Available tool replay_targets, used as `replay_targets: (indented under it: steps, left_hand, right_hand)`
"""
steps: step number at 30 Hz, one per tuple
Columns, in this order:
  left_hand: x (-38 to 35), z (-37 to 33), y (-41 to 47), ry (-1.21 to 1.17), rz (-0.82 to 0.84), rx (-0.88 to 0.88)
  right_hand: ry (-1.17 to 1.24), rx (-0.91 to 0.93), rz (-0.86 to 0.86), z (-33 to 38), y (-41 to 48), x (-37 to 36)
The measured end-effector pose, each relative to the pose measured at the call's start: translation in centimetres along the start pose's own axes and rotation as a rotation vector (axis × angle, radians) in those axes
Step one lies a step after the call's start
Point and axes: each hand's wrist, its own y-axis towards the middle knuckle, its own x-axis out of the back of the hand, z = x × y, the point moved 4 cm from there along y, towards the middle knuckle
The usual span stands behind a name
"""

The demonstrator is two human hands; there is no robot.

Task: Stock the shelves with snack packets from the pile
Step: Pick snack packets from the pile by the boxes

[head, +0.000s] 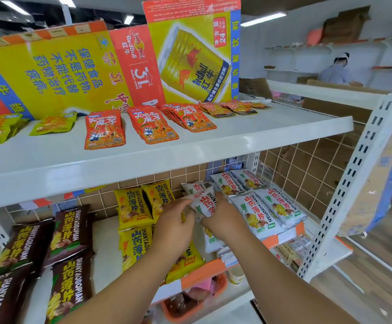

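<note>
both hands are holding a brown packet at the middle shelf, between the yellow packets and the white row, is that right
Not quite. The head view shows the left hand and right hand holding a white packet, not a brown one, at the middle shelf, between the yellow packets and the white row.

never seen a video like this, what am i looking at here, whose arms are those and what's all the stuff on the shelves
There is no machine here. The single picture comes from a camera worn on a person's head, looking down at their own bare arms. The left hand and right hand together grip a white snack packet at the middle shelf. Beside it lie more white packets, yellow packets and brown packets. The top shelf carries red packets, with Red Bull cardboard standing behind them.
</note>
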Motion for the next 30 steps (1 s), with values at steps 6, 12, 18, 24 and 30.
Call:
replay_targets:
  steps: [6,12,18,24,30]
  left_hand:
    - [-2.1,1.8,-0.6,0.546,0.033,-0.059]
    - [-3.7,3.5,0.7,0.888,0.224,0.104]
    - [-4.2,7.0,2.0,0.914,0.235,0.192]
    - [-4.7,8.1,1.8,0.893,0.217,0.203]
    - [-4.8,8.3,1.7,0.909,0.195,0.193]
  right_hand:
    - [0.038,-0.026,-0.026,-2.7,2.5,1.6]
    - [0.004,-0.045,-0.005,-3.3,5.6,2.0]
    - [-0.049,-0.048,0.015,-2.3,10.2,0.9]
    - [-0.166,0.033,0.037,-0.8,14.2,-1.0]
    - [-0.298,0.123,0.045,-1.3,16.0,-4.5]
